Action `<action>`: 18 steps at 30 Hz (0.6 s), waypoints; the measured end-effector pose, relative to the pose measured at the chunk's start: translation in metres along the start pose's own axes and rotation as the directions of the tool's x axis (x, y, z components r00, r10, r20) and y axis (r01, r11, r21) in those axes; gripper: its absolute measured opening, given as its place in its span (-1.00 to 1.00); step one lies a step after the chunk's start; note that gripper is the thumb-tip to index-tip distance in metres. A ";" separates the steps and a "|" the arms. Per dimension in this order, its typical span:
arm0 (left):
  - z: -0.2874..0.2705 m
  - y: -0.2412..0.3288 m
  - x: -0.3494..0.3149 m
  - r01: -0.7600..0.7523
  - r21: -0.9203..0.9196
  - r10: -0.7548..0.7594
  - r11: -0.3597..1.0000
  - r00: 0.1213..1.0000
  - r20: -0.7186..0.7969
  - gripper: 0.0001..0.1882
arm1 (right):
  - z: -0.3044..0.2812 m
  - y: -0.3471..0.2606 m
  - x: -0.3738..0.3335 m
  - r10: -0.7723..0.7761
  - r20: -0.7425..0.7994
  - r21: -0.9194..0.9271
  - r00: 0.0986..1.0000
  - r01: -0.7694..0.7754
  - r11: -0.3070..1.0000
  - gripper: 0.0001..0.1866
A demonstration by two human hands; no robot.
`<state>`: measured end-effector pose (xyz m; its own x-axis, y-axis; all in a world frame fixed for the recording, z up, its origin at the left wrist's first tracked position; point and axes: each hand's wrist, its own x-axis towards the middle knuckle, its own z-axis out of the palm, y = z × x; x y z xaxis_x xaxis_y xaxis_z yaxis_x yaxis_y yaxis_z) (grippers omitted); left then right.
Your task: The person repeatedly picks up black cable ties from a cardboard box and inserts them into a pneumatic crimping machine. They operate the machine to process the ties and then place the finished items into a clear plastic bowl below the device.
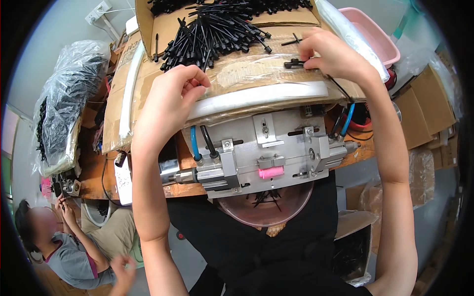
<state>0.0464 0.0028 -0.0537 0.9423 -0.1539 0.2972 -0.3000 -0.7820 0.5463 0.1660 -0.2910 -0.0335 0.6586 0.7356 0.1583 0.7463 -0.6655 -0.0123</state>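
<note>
On the cardboard surface lies a large heap of thin black plastic rods with thicker ends (217, 37). My left hand (170, 98) is at the near edge of the heap, thumb and fingers closed together; whatever they pinch is too small to make out. My right hand (333, 54) is closed on a few black rods (295, 63), their thick ends poking out to the left and a thin end trailing below the palm. Another black rod (291, 43) lies beside its fingertips. Below both hands sits a metal fixture (247, 130) with two air cylinders and a pink piece (271, 171) at its centre.
Under the fixture a clear bowl (266, 221) on my lap holds several black rods. White foam strips (261, 96) edge the cardboard. A pink basin (375, 37) stands at the back right, bagged black parts (74, 93) at the left. A co-worker (74, 246) sits lower left.
</note>
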 end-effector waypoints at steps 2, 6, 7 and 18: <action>-0.004 0.001 -0.006 -0.030 -0.051 0.031 0.998 0.999 0.022 -0.90 | -0.007 0.006 0.001 0.023 0.026 0.091 0.999 -0.025 0.996 -0.89; 0.010 -0.002 -0.003 -0.087 -0.147 0.083 0.985 0.996 -0.034 -0.89 | -0.017 -0.006 0.036 0.036 -0.102 0.188 0.994 -0.016 0.982 -0.82; 0.013 -0.003 -0.002 -0.069 -0.173 0.063 0.983 0.997 -0.038 -0.88 | -0.010 -0.007 0.052 0.014 -0.192 0.144 0.981 0.014 0.990 -0.76; 0.022 -0.022 -0.005 0.001 -0.295 -0.020 0.956 0.998 -0.064 -0.87 | 0.029 -0.018 0.076 0.080 -0.369 0.184 0.926 -0.012 0.983 -0.67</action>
<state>0.0514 0.0074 -0.0838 0.9369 -0.0991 0.3354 -0.3298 -0.5695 0.7530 0.2054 -0.2198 -0.0497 0.6340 0.5813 0.5100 0.7436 -0.6393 -0.1957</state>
